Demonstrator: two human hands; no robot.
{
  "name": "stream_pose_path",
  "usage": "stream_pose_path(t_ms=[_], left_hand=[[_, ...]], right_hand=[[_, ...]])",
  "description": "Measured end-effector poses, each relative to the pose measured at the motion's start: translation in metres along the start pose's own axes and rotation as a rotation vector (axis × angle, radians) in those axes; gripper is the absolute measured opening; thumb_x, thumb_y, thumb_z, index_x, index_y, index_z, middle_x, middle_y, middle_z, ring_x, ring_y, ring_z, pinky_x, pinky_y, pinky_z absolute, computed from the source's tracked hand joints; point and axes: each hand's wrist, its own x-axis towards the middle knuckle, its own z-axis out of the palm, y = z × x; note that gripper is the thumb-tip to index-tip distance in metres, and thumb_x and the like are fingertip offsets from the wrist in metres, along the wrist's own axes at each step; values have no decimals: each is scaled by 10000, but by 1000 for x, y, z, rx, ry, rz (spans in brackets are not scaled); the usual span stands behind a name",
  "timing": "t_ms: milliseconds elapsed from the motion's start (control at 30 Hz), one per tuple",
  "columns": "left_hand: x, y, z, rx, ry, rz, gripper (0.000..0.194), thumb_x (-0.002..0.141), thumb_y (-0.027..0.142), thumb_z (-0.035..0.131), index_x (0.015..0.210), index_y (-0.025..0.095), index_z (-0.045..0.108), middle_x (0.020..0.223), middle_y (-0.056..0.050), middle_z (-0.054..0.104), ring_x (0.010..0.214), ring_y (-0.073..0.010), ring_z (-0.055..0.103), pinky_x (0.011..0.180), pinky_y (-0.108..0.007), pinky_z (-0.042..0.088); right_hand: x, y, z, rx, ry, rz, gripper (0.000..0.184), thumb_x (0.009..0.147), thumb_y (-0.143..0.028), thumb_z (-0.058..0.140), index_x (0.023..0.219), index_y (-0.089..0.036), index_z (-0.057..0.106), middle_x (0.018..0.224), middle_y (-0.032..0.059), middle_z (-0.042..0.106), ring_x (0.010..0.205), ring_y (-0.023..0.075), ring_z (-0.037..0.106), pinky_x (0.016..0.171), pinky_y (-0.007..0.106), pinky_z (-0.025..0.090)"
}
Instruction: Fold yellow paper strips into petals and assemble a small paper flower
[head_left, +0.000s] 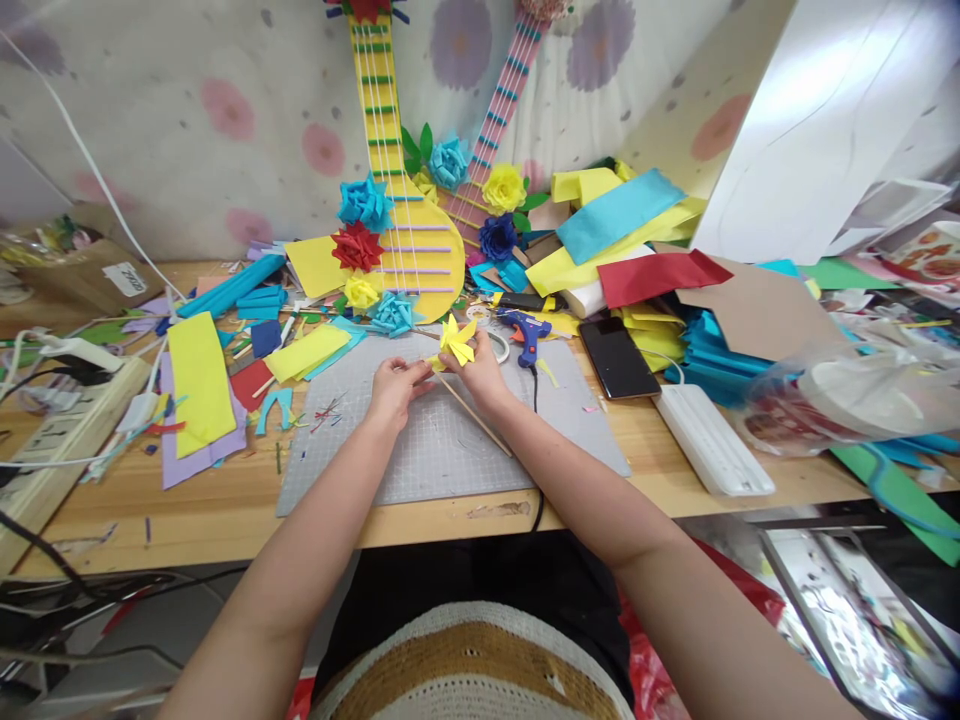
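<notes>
Above the grey cutting mat (420, 460), a yellow paper flower (459, 342) with pointed petals is held in my right hand (482, 372), its fingers closed around the base. My left hand (400, 390) is closed too, fingertips pinching a low yellow petal on the flower's left side. A thin wooden stick (476, 415) slants from beneath the flower toward the mat's front; whether it is joined to the flower I cannot tell. Just right of my hands lie a roll of tape (499, 347), partly hidden, and a blue hot glue gun (528, 335).
Behind the mat lean a yellow paper guitar (427, 245) with paper roses and a pink one (499, 110). A black phone (617, 358) and a white power strip (716, 440) lie to the right, near heaped coloured paper (622, 215). Yellow sheets (201, 385) and scraps cover the left.
</notes>
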Motion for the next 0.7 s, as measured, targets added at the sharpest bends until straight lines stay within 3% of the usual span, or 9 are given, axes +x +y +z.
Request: stream_pose_path(t_ms=[267, 500, 700], left_hand=[[-1, 4, -2, -6, -102, -91, 407, 622, 37, 699, 746, 185, 341, 641, -7, 622, 569, -121, 622, 602, -270, 533], [-4, 6, -1, -64, -122, -71, 353, 652, 4, 652, 723, 178, 353, 633, -3, 623, 580, -122, 626, 621, -274, 529], [-5, 7, -1, -113, -139, -89, 316, 652, -6, 632, 688, 172, 373, 647, -15, 649, 573, -113, 626, 607, -247, 522]], right_hand=[[-2, -5, -1, 40, -4, -10, 554, 548, -258, 706, 1016, -249, 409, 816, -43, 541, 758, 118, 555, 782, 304, 476], [-2, -3, -2, 75, 1, 51, 521, 578, -260, 665, 1018, -247, 386, 846, -37, 552, 784, 124, 576, 799, 327, 484], [-4, -7, -3, 156, -114, 120, 491, 541, -187, 637, 959, -244, 386, 795, -54, 577, 749, 131, 595, 793, 338, 498]])
